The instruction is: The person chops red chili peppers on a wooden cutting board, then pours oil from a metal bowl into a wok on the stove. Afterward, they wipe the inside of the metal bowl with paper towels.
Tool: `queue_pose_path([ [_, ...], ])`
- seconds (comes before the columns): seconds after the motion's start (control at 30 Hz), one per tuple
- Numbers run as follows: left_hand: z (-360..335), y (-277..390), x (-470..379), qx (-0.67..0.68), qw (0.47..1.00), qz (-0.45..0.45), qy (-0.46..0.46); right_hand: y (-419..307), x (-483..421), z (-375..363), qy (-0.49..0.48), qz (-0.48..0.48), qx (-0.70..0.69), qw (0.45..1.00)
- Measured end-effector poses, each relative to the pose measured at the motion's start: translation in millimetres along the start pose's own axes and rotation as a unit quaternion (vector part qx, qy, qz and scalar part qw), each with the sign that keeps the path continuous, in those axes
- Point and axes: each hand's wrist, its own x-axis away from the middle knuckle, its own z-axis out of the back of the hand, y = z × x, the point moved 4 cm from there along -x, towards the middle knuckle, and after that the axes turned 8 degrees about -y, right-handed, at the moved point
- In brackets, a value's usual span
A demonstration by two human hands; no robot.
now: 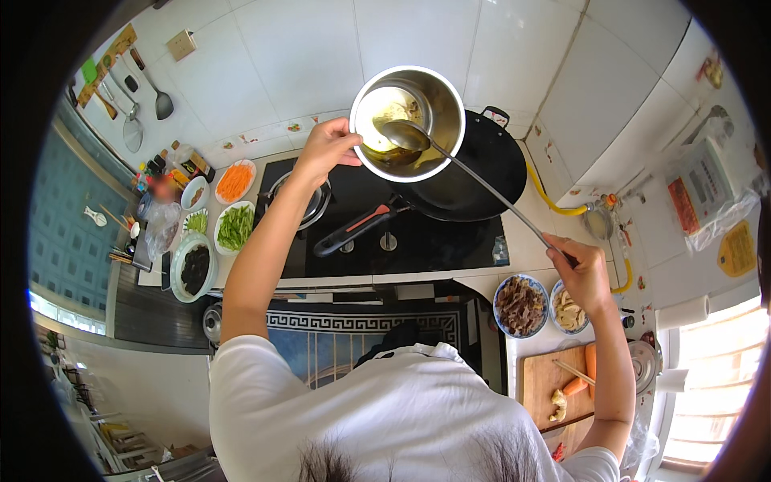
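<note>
My left hand (332, 146) grips the rim of a round steel pot (443, 96), tilted above the stove so its inside shows. Yellowish liquid, seemingly oil, lies in it. With my right hand (578, 265) I hold the long handle of a metal ladle (407, 135), whose bowl is inside the pot. Behind and below the pot sits a black wok (482, 181) on the black glass hob (433, 247); its black and red handle (355, 229) points to the lower left. The pot hides part of the wok.
Left of the hob stand plates of carrot strips (235, 182) and cut green vegetable (235, 228), and a bowl of black food (196, 269). Two patterned bowls, one of sliced meat (521, 305), stand at the right, near a wooden cutting board (533, 385). A yellow hose (548, 202) runs beside the wok.
</note>
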Motion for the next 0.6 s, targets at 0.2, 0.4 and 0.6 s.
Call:
queue_pose_path([
  [0.2,-6.3,10.4,-14.7,-0.052,0.998,0.007,-0.035,-1.5,-13.9,30.4,-0.009,0.018,0.096,0.995],
  [0.4,-8.3,19.9,-41.2,-0.085,0.993,0.024,-0.082,15.5,-34.4,58.6,-0.034,0.036,0.126,0.991],
  [0.6,-19.4,30.2,-66.2,-0.124,0.985,0.002,-0.122,45.8,-55.8,60.0,-0.122,-0.101,-0.113,0.981],
])
